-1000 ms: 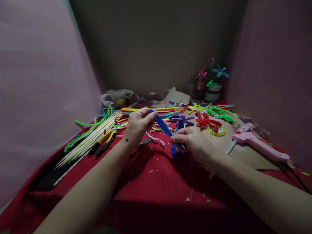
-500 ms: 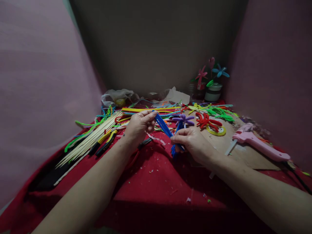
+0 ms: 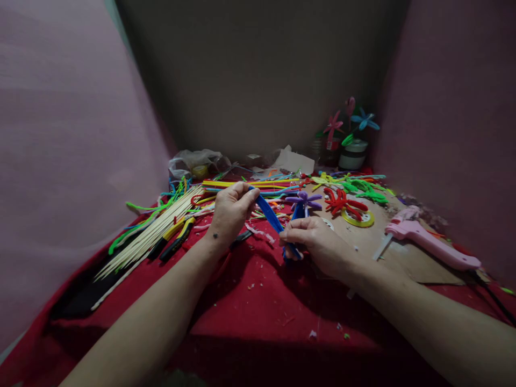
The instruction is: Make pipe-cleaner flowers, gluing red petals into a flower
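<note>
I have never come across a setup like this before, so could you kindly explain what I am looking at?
There is no machine here: a camera worn on a person's head looks forward and down at their bare hands. The left hand pinches one end of some blue fuzzy stems, and the right hand grips them further along. On the red cloth lie pale thin sticks and a yellow-and-black handled tool, left, with a pink glue gun at the right.

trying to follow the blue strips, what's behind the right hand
The purple flower and brown cardboard show beyond the right hand. Its fingers cover a stretch of the blue strips, and whatever lies directly behind the hand cannot be seen.
</note>
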Action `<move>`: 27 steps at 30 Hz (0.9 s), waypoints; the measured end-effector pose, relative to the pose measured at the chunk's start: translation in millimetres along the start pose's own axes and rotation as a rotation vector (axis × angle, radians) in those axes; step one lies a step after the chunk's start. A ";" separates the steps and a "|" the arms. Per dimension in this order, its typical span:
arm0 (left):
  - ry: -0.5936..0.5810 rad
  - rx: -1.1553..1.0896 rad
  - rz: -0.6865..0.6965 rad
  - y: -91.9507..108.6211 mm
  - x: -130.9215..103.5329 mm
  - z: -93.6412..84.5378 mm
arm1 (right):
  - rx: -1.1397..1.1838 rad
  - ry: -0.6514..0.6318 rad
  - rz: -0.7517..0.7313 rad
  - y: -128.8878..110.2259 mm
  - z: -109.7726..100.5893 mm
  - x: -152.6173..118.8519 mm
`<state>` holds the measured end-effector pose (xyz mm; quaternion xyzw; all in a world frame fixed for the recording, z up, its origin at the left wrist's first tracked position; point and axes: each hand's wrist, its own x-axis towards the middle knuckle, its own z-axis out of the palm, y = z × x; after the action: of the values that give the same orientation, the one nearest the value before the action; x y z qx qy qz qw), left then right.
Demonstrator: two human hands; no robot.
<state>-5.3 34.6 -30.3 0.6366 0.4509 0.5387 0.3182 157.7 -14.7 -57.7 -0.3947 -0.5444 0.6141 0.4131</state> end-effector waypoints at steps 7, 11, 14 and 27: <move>-0.080 -0.214 -0.132 -5.1 2.5 -1.1 | 0.003 0.034 0.098 -0.9 3.0 0.7; -0.061 -0.144 -0.173 -3.7 2.9 -3.1 | -0.017 0.015 0.132 -3.2 2.1 -0.2; -0.062 -0.016 -0.139 -0.6 2.8 -3.8 | -0.017 -0.014 0.139 -2.5 0.4 -0.3; -0.241 -0.329 -0.386 -11.4 5.8 -3.8 | -0.002 0.026 0.193 4.4 2.1 4.2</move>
<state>-11.5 44.1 -37.3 0.5381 0.4292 0.4543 0.5655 153.9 -11.7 -62.0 -0.4537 -0.4990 0.6455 0.3585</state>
